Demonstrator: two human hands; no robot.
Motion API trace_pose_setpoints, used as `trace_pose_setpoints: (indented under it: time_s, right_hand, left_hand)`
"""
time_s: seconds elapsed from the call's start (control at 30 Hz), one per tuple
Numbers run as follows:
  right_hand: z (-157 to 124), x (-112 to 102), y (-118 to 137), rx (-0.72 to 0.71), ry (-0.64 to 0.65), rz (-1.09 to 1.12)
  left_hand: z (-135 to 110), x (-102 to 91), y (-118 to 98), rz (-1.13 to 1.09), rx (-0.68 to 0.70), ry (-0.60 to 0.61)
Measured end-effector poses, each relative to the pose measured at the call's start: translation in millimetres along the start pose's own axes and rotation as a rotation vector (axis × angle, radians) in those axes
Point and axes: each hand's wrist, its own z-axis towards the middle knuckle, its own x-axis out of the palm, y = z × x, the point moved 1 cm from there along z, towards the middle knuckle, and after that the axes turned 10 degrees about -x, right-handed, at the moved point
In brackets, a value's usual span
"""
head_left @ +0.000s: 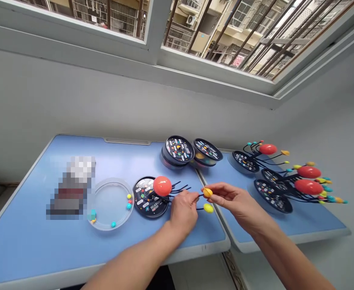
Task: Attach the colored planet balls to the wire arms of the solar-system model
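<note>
A solar-system model lies on the blue table: a black round base (146, 197) with an orange sun ball (162, 185) and several thin black arms (181, 188) fanning right. My left hand (183, 211) is closed, pinching one of those arms near its tip. My right hand (232, 199) is closed on a small yellow-orange ball (207, 192) held at the end of that arm. A second yellow ball (208, 208) sits on a lower arm just below.
A clear round lid (104, 201) holds several small coloured balls, left of the base. A blurred object (72, 187) stands further left. Two stacked black cases (191, 151) sit at the back. Three assembled models (285, 177) rest on the right table.
</note>
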Motion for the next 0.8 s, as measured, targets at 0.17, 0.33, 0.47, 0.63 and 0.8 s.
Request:
trace_pose_setpoints:
  time_s: [0.17,0.33,0.47,0.63,0.8]
  right_hand:
    - [1,0,-2,0.015,0.022,0.044]
    - [1,0,-3,0.039,0.022,0.065]
    - [1,-2,-4,0.054,0.013,0.061]
    - [0,-1,-2,0.042,-0.003,0.046]
    - [-1,4,7,0.015,-0.038,0.019]
  left_hand:
    - [1,-0.3,-1,0.025,0.005,0.018]
    - [1,0.9,0,0.031,0.0,0.018]
    - [0,2.8,1,0.025,-0.002,0.007]
    - [0,3.6,2,0.02,-0.003,0.004]
    - [1,2.7,2,0.031,-0.004,0.014]
